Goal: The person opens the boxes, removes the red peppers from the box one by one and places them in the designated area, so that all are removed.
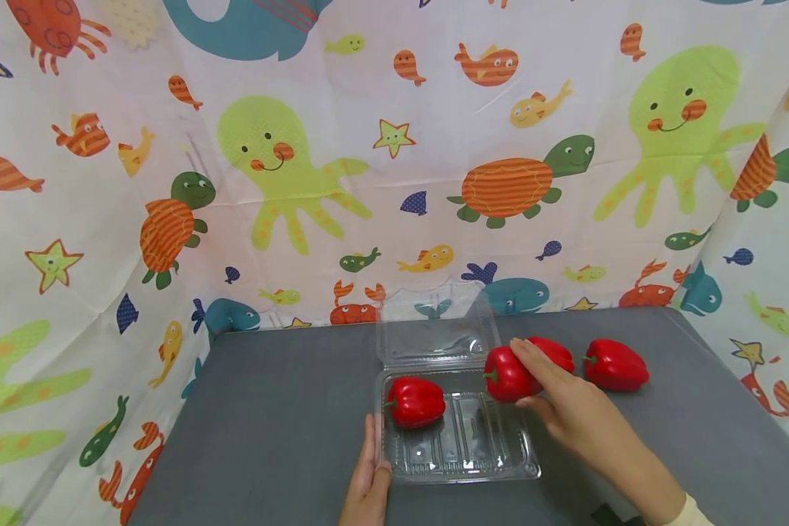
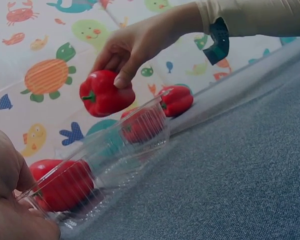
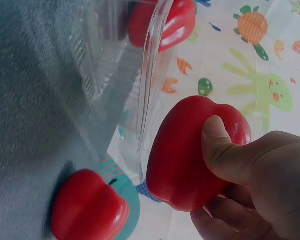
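My right hand (image 1: 575,413) grips a red bell pepper (image 1: 508,374), held in the air over the right side of a clear plastic clamshell box (image 1: 460,467). In the right wrist view the thumb lies along that pepper's side, with fingers curled beneath. A second red bell pepper (image 1: 416,402) lies inside the box at its left. My left hand (image 1: 367,482) holds the box's left wall, thumb toward the front corner; in the left wrist view its fingers are at the rim. The hinged lid (image 1: 437,329) stands raised at the back.
Right of the box, two more red bell peppers lie on the grey table (image 1: 289,409): one (image 1: 552,353) partly hidden behind my right hand, another (image 1: 614,364) farther right. A curtain printed with sea animals (image 1: 427,168) hangs behind and at the sides.
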Tool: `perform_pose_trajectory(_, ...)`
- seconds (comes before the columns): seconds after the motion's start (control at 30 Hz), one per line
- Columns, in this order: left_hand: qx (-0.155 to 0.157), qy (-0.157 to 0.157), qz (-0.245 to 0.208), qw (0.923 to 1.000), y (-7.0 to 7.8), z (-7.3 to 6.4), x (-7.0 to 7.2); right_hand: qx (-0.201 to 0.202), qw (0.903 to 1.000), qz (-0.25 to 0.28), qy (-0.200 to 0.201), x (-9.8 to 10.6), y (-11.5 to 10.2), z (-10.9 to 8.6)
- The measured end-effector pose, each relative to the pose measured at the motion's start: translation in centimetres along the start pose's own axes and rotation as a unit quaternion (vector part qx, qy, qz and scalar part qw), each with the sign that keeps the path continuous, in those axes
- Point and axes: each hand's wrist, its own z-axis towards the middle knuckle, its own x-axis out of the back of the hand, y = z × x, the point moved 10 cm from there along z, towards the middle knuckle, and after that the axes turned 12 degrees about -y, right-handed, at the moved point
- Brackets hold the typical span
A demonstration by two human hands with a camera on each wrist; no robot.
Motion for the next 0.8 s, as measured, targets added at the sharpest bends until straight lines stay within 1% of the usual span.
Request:
perform_pose_trajectory(0.23, -0.001, -0.007, -0.002, 1.0000, 0.0, 0.0, -0.1, -0.018, 0.9997, -0.010, 0.013, 0.9, 1.5, -0.8)
perform_pose_trajectory(0.33, 0.002, -0.006, 0.000, 1.0000, 0.0, 0.0, -0.1, -0.022, 0.9997, -0.010, 0.010, 1.1, 2.0, -1.2)
perform_pose_trajectory(0.43, -0.007, -0.010, -0.003, 0.9999, 0.1, 0.0, -0.1, -0.032, 0.9995, -0.008, -0.003, 0.9, 2.5, -1.5)
perform_pose_trajectory(0.6, -0.040, -0.021, -0.008, 0.9989, 0.5, -0.1, -0.2, -0.058, 0.9980, 0.000, -0.025, 0.4, 3.6, -2.3)
perform_pose_trajectory(0.67, -0.044, -0.021, -0.009, 0.9987, 0.6, -0.1, -0.3, -0.070, 0.9970, 0.007, -0.034, 0.1, 4.1, -2.5)
perform_pose_trajectory(0.73, -0.039, -0.019, -0.008, 0.9990, 0.6, -0.1, -0.2, -0.077, 0.9960, 0.012, -0.043, -0.2, 4.4, -2.7)
perform_pose_trajectory(0.8, -0.021, -0.010, -0.005, 0.9997, 0.5, -0.1, -0.1, -0.080, 0.9955, 0.016, -0.048, -0.4, 4.6, -2.9)
